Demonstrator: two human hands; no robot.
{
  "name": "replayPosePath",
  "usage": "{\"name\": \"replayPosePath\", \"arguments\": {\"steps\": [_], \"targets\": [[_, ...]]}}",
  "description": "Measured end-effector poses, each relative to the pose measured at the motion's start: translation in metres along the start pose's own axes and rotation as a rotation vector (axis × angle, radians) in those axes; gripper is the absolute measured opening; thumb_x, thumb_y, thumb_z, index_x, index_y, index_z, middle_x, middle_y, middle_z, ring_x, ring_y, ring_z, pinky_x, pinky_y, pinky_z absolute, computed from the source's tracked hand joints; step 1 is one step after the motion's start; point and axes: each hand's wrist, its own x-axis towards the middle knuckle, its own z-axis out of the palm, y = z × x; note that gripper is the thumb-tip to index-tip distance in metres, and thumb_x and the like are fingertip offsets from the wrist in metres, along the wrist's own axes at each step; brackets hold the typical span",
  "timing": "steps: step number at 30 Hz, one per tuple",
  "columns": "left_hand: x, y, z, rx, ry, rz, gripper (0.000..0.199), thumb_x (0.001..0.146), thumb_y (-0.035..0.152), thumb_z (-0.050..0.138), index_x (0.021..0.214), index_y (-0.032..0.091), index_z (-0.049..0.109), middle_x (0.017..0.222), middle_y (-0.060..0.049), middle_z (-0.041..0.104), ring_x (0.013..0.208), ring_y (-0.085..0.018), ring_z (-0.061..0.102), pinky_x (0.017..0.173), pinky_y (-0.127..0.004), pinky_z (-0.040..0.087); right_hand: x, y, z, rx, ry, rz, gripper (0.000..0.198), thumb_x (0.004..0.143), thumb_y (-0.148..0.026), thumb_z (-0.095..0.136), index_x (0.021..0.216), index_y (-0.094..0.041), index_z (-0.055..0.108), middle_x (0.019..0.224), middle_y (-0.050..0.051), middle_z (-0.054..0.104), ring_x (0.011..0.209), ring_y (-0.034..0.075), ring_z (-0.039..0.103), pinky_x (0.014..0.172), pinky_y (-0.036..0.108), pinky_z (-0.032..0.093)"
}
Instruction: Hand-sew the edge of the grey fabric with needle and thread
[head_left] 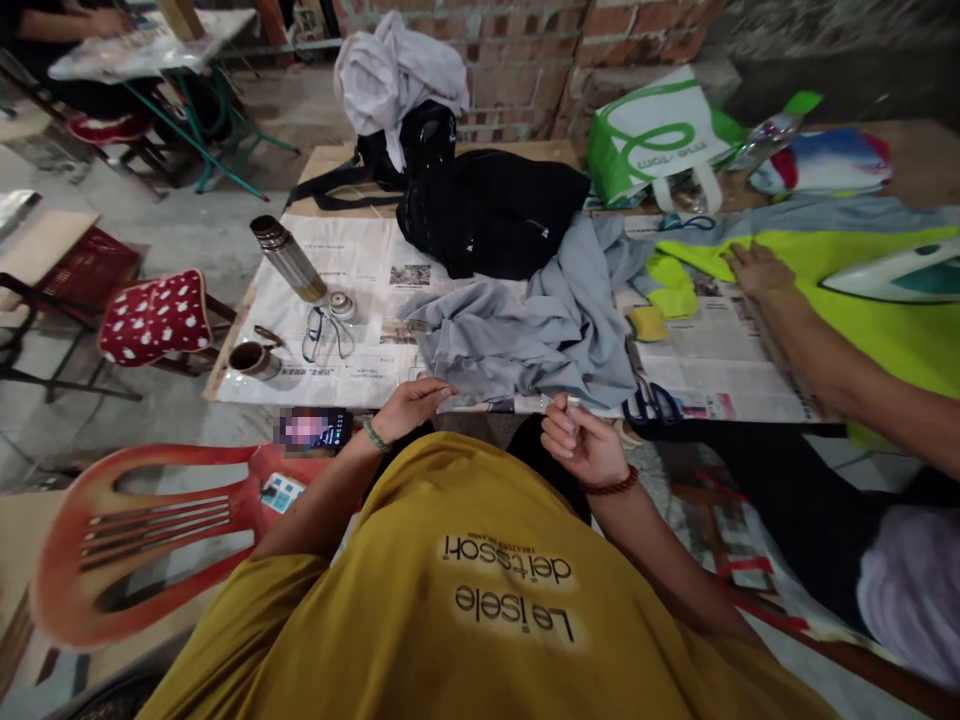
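At the front edge of the newspaper-covered table, my left hand [412, 410] is closed in a pinch, thumb against forefinger. What it pinches is too small to make out. My right hand [585, 442], a short way to the right, has its fingers curled with the tips together. A small pale spot shows near its fingertips, but I cannot tell what it is. Just beyond both hands lies a crumpled grey cloth garment [517, 335]. Dark-handled scissors [654, 402] rest at the table edge, right of my right hand. A yellow sponge-like piece [646, 323] lies behind them.
A steel flask [289, 258], a cup [255, 361] and a lid with a cord [341, 306] stand left. Behind are a black bag [491, 215] and green-white bag [660, 140]. At right, a co-worker's hand [759, 270] presses yellow-grey fabric beside an iron [900, 272]. A phone [319, 428] lies on a red chair [150, 455].
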Motion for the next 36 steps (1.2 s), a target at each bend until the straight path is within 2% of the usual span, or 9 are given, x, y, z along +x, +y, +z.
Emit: {"name": "replayPosePath", "arguments": {"steps": [3,7,13,15,21,26,31,34,36], "targets": [[-0.001,-0.003,-0.008,0.02,-0.006,-0.017,0.042,0.081,0.05,0.061,0.093,0.011,0.072,0.059,0.0,0.056,0.048,-0.007,0.041,0.047,-0.021,0.033,-0.003,-0.002,-0.002,0.012,-0.014,-0.02,0.015,0.075,-0.02,0.065,0.085,-0.02,0.053,0.06,-0.007,0.034,0.044,0.004,0.028,0.039,0.015,0.03],[-0.004,-0.001,-0.009,0.061,-0.114,0.0,0.036,0.083,0.046,0.061,0.089,0.013,0.073,0.055,0.0,0.055,0.056,-0.01,0.05,0.054,-0.022,0.039,-0.003,-0.003,-0.001,0.027,0.021,-0.097,0.012,0.078,-0.021,0.062,0.087,-0.021,0.054,0.059,-0.007,0.033,0.044,0.004,0.029,0.041,0.015,0.032],[-0.012,0.006,-0.014,0.1,-0.218,0.021,0.029,0.085,0.039,0.058,0.091,0.015,0.073,0.06,-0.001,0.06,0.064,-0.012,0.055,0.057,-0.021,0.043,0.008,-0.004,-0.004,-0.075,0.23,-0.127,0.013,0.082,-0.018,0.062,0.093,-0.022,0.057,0.063,-0.005,0.046,0.049,0.006,0.04,0.046,0.02,0.037],[-0.014,0.008,-0.016,0.118,-0.237,0.013,0.028,0.085,0.038,0.057,0.091,0.015,0.073,0.061,-0.001,0.061,0.064,-0.012,0.056,0.057,-0.021,0.043,0.009,-0.004,-0.006,-0.055,0.255,-0.148,0.013,0.081,-0.017,0.062,0.091,-0.022,0.057,0.066,-0.005,0.047,0.052,0.006,0.042,0.047,0.019,0.038],[-0.011,0.0,-0.019,0.11,-0.205,0.008,0.031,0.085,0.04,0.058,0.09,0.014,0.073,0.064,-0.002,0.063,0.062,-0.011,0.053,0.055,-0.02,0.041,0.006,-0.009,-0.002,0.082,0.183,-0.19,0.008,0.084,-0.017,0.06,0.089,-0.023,0.055,0.063,-0.005,0.037,0.051,0.006,0.035,0.046,0.018,0.038],[-0.005,-0.004,-0.028,0.081,-0.171,-0.028,0.034,0.082,0.044,0.06,0.09,0.013,0.072,0.065,-0.001,0.061,0.052,-0.008,0.043,0.048,-0.02,0.034,0.003,-0.016,0.003,0.042,0.136,-0.18,0.005,0.087,-0.018,0.056,0.089,-0.023,0.055,0.062,-0.004,0.034,0.052,0.007,0.035,0.046,0.018,0.039],[-0.003,-0.004,-0.035,0.076,-0.158,-0.077,0.034,0.079,0.046,0.062,0.09,0.015,0.072,0.068,-0.001,0.063,0.049,-0.007,0.038,0.046,-0.02,0.031,0.003,-0.017,-0.003,-0.034,0.133,-0.175,0.014,0.086,-0.019,0.059,0.099,-0.021,0.057,0.061,-0.007,0.035,0.041,0.004,0.025,0.038,0.015,0.034],[-0.004,-0.004,-0.035,0.061,-0.141,-0.094,0.036,0.078,0.047,0.063,0.089,0.015,0.072,0.068,-0.001,0.063,0.049,-0.007,0.039,0.045,-0.02,0.03,0.007,-0.016,-0.011,-0.077,0.183,-0.102,0.009,0.085,-0.021,0.063,0.09,-0.019,0.056,0.057,-0.009,0.035,0.038,0.003,0.025,0.036,0.014,0.032],[-0.004,-0.004,-0.034,0.053,-0.132,-0.093,0.037,0.077,0.049,0.063,0.088,0.015,0.071,0.066,-0.001,0.061,0.048,-0.007,0.038,0.045,-0.02,0.029,0.009,-0.016,-0.015,-0.075,0.207,-0.07,0.015,0.083,-0.023,0.066,0.08,-0.019,0.052,0.055,-0.009,0.033,0.037,0.003,0.027,0.036,0.014,0.032]]}}
